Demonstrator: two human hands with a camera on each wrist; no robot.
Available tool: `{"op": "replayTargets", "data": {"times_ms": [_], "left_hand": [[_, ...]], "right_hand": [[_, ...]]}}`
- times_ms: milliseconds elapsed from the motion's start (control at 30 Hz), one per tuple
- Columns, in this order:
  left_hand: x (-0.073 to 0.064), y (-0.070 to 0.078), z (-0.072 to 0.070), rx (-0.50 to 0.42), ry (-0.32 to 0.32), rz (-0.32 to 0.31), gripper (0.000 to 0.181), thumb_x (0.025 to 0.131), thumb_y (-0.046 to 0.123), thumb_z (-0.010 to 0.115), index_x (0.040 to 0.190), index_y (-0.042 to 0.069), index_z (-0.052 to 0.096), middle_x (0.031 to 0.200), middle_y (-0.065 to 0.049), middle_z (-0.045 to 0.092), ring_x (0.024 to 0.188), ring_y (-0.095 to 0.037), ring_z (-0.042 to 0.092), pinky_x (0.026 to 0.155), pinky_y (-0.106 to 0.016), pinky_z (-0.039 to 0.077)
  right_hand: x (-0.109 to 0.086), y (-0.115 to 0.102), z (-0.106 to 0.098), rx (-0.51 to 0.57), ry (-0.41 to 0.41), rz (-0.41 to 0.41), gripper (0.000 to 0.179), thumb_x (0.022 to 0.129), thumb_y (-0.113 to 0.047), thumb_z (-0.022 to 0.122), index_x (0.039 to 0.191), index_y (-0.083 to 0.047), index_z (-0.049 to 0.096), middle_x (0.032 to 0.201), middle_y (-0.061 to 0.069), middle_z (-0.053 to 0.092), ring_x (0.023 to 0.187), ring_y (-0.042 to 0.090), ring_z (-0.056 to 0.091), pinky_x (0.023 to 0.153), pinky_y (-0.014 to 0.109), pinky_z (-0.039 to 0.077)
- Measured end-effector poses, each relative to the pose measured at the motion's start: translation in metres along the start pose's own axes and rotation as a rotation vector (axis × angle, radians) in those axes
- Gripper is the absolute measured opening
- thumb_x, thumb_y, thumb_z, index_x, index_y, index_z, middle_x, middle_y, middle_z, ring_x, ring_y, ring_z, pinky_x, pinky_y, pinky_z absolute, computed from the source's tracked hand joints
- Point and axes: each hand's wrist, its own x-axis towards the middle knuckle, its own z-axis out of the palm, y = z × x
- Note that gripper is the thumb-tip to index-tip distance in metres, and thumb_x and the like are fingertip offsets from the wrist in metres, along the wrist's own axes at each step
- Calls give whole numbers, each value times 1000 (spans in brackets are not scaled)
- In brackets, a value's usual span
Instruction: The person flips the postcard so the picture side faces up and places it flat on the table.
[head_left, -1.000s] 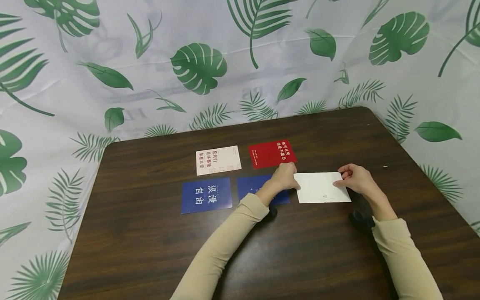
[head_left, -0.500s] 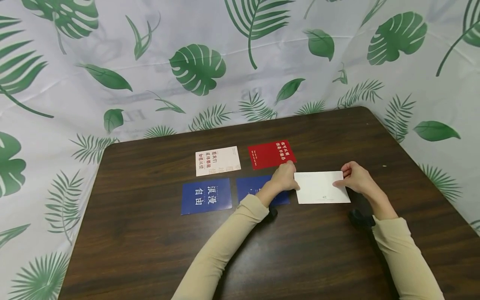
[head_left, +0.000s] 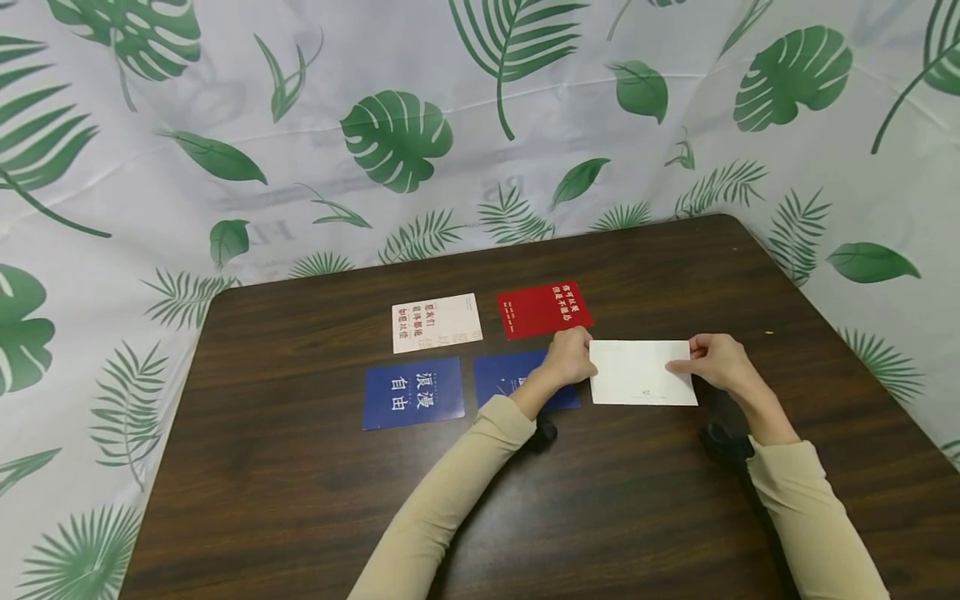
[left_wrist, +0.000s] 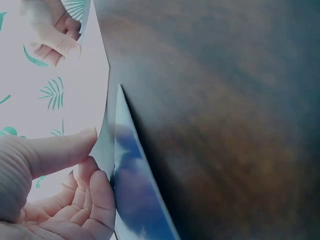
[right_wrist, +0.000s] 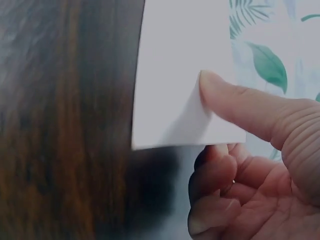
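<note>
Both hands hold a white postcard (head_left: 637, 375) just above the table, with a small printed mark near its lower edge. My left hand (head_left: 567, 357) pinches its left end; in the left wrist view the thumb (left_wrist: 65, 150) presses the face and curled fingers lie behind. At the right end my right hand (head_left: 718, 360) pinches it, thumb (right_wrist: 240, 102) on the face and fingers folded underneath in the right wrist view. Beneath my left wrist lies a blue card (head_left: 491, 379), partly hidden by the hand and forearm. A red card (head_left: 536, 310) lies just beyond the left hand.
Farther left on the dark wood table (head_left: 300, 500) lie a second blue card (head_left: 412, 393) and a pale card with red lettering (head_left: 435, 321). A leaf-print curtain (head_left: 300, 150) hangs behind the table's far edge.
The white postcard has shifted slightly away and to the left, its outline a little straighter. My right hand has adjusted slightly at its end; the cards on the table have stayed put.
</note>
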Motion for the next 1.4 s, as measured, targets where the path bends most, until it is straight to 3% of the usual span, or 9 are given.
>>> {"op": "replayTargets", "data": {"times_ms": [67,133,400,567,733,1033,1400], "left_hand": [[0,-2,-1,-25,19,24,18,72,0,72,67,3,55,61,-1,52,59,-12,47,48,-18,33],[-1,-4,-1,-45,35,40,24,71,0,71,61,6,51,56,3,49,57,-9,45,48,-16,32],[-3,-9,-2,-135,77,36,16,77,4,70,78,5,54,69,-1,60,67,-9,51,57,-16,37],[-2,-12,0,-220,82,58,16,81,4,68,84,3,53,75,-4,60,67,-9,50,60,-16,40],[0,-13,-1,-280,111,84,16,80,-1,68,90,0,56,80,-8,62,68,-10,55,62,-15,44],[-1,-12,-8,-361,178,139,9,78,-5,67,87,-4,63,82,-13,66,71,-16,62,64,-14,47],[-2,-12,-11,-417,224,132,8,79,-4,67,87,-4,66,81,-12,67,69,-13,60,65,-14,47]], "right_hand": [[-1,1,-1,-16,11,-17,32,78,-22,76,74,1,53,59,0,42,57,17,39,49,28,31],[-3,3,-1,-25,20,-35,34,80,-25,75,72,0,54,58,-1,42,56,16,39,48,27,30],[-5,12,-2,63,52,-100,37,85,-31,70,76,1,53,58,-1,47,52,13,42,47,27,34],[-4,11,-5,169,89,-116,32,87,-21,68,88,8,55,64,3,54,53,10,47,48,25,42],[-3,5,-9,269,130,-142,26,86,-8,67,94,13,54,66,-4,56,55,5,51,50,21,46],[1,3,-9,451,211,-206,17,82,6,66,91,14,54,68,-13,59,56,2,57,51,18,49],[2,4,-7,529,232,-217,12,81,7,66,88,0,60,71,-11,60,58,3,58,52,17,49]]}}
